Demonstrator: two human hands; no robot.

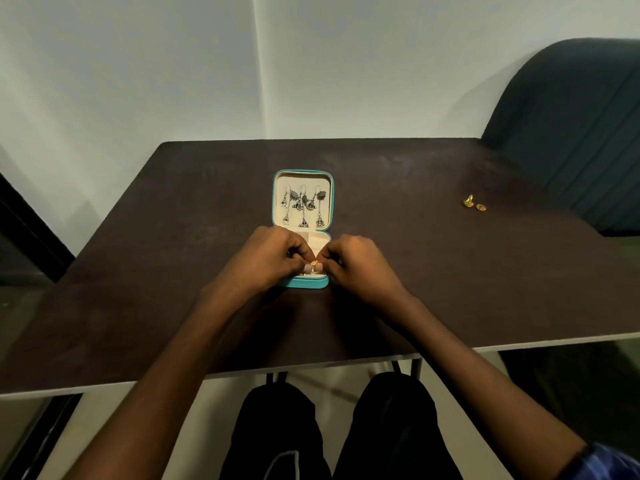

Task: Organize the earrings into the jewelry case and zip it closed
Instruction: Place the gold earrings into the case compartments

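Case base (313, 283) mostly behind both hands.

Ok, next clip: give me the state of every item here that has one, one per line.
jewelry case: unzipped, lying open flat on the table.
silver earrings: hung in the lid half.
small gold earring: pinched between both hands over the base half.
two gold earrings: loose on the table, far right.
left hand: curled, pinching.
right hand: curled, pinching.
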